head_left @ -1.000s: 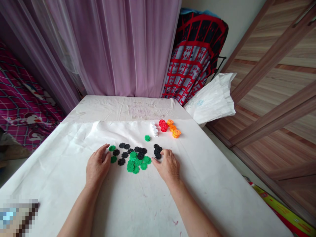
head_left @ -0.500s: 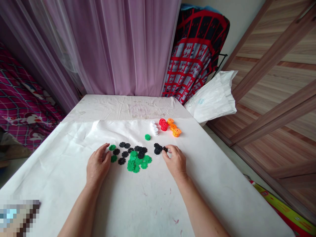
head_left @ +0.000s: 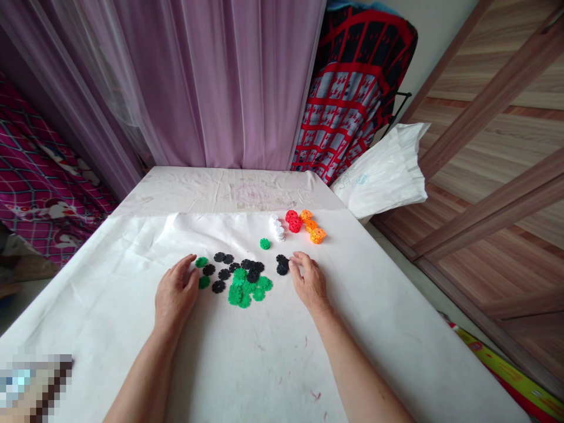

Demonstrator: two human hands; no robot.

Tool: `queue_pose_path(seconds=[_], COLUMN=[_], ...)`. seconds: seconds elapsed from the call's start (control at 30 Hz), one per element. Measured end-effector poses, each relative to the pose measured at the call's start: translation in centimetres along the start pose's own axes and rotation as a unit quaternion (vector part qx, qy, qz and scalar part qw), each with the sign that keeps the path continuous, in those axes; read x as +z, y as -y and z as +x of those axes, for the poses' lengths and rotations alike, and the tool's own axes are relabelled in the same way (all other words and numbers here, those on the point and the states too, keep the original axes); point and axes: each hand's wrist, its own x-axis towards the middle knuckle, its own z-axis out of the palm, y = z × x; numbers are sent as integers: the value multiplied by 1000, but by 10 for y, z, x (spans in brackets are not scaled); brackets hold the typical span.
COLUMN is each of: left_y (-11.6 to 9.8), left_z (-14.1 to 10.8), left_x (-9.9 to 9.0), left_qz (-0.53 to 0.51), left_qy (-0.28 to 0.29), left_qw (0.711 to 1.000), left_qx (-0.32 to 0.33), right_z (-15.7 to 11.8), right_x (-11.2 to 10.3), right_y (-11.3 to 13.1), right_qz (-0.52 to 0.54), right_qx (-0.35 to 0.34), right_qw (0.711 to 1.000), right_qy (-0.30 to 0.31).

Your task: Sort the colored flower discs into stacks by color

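Green discs with notched edges (head_left: 244, 294) lie heaped in the middle of the white-covered table, with black discs (head_left: 218, 286) scattered behind and to their left. My left hand (head_left: 177, 288) rests at the left of the scatter, fingers apart, beside two green discs (head_left: 204, 282). On the right, my right hand (head_left: 308, 279) has its fingertips at a small black pile (head_left: 282, 265); its fingers are parted and no disc shows between them. Farther back are a single green disc (head_left: 264, 244), white discs (head_left: 277, 228), red discs (head_left: 293, 221) and orange discs (head_left: 317, 235).
The white table cover (head_left: 247, 364) has a wrinkled fold toward the back. A white bag (head_left: 383, 173) stands at the back right corner. A blurred-out object (head_left: 35, 382) lies at the front left. Purple curtains (head_left: 229, 82) hang behind the table.
My right hand has shifted slightly left toward the small black pile, and the black disc at its fingertips no longer shows. My left hand has barely moved.
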Motion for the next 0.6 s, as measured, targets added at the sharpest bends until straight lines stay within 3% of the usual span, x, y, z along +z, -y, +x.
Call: queue_pose_path(seconds=[0.2,0.3,0.47,0.6], left_y=[-1,-1,-1,-2], left_z=[-1,-1,0,1], left_x=[-1,-1,0,-1], left_qz=[0,1,5,6], left_qy=[3,3,3,6], left_qw=[1000,1000,1000,1000], left_qx=[-5,-6,-5,-7], right_z=[-8,2,58,101], right_x=[2,-5,-23,-19], right_y=[9,10,20,43], right_qz=[3,-8,-96,-228], right_qx=[19,57,169,116], right_qw=[999,997,958,907], right_qy=[33,52,209,335])
